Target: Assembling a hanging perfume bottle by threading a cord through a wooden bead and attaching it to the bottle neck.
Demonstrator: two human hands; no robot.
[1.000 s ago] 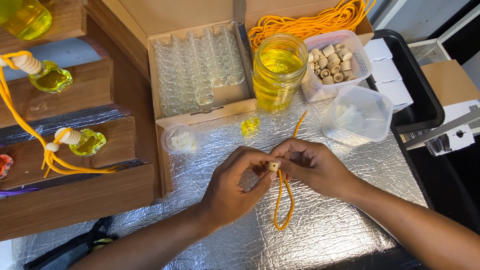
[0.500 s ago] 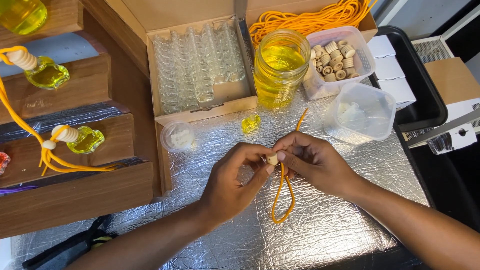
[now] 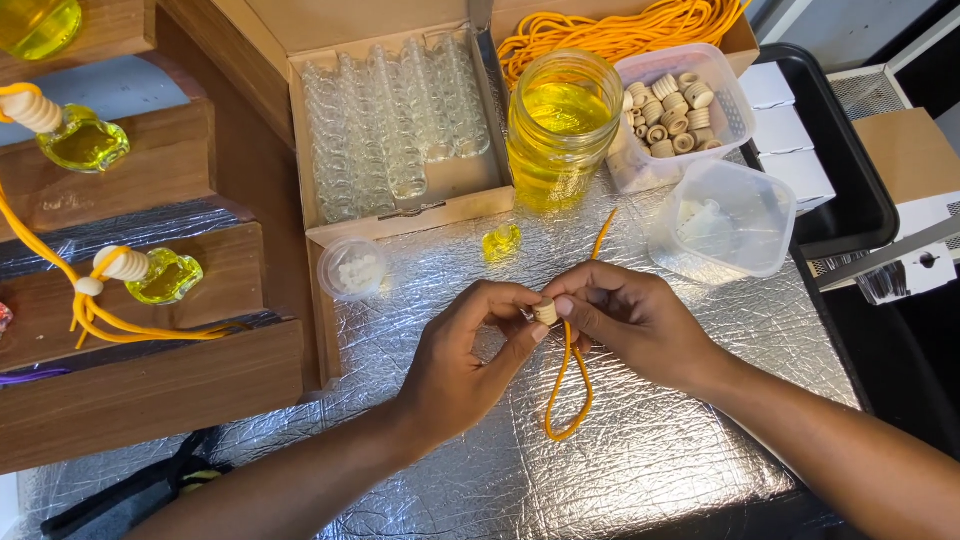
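Head cam: both hands (image 3: 560,335) pinch wooden bead (image 3: 545,313) w/ orange cord (image 3: 570,385) over foil-covered table (image 3: 450,470).

Both forearms are bare from the near edge to the wrists, with no sleeve showing. The left hand (image 3: 470,355) and the right hand (image 3: 635,320) are bare, with short nails and plain fingers.
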